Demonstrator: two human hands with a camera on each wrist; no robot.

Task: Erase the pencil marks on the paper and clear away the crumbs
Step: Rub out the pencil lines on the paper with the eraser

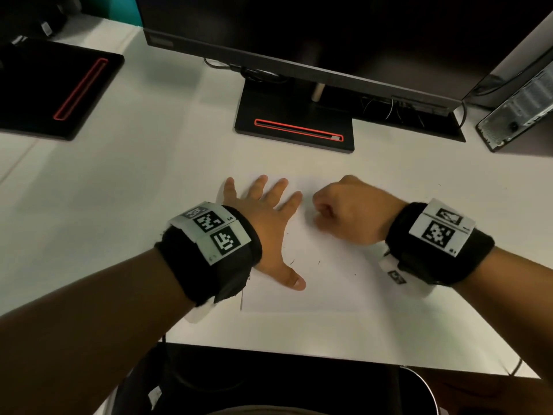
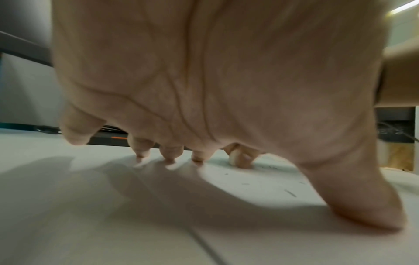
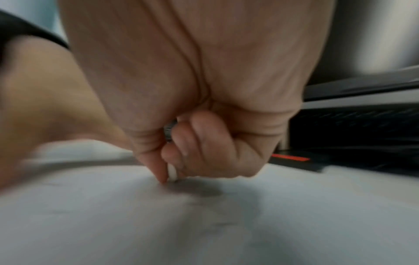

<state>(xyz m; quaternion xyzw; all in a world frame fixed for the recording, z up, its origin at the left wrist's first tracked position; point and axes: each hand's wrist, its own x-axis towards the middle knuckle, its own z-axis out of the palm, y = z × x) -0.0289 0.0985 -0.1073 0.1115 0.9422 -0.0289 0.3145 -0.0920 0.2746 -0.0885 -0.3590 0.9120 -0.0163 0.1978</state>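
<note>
A white sheet of paper (image 1: 326, 283) lies on the white desk in front of me. My left hand (image 1: 263, 223) rests flat on the sheet's left part, fingers spread and fingertips (image 2: 169, 157) pressing down. My right hand (image 1: 350, 208) is curled in a fist over the sheet's upper right and pinches a small white eraser (image 3: 172, 172) between thumb and fingers, its tip touching the paper. The eraser (image 2: 233, 157) also shows past my left fingers. A few short dark crumbs (image 1: 318, 262) and specks (image 2: 290, 192) lie scattered on the paper between the hands.
A monitor's black base (image 1: 294, 121) with a red-rimmed slot stands just behind the paper. A second black base (image 1: 57, 88) sits at the far left. A computer case (image 1: 520, 115) and cables are at the far right. The desk's near edge (image 1: 299, 353) runs below my wrists.
</note>
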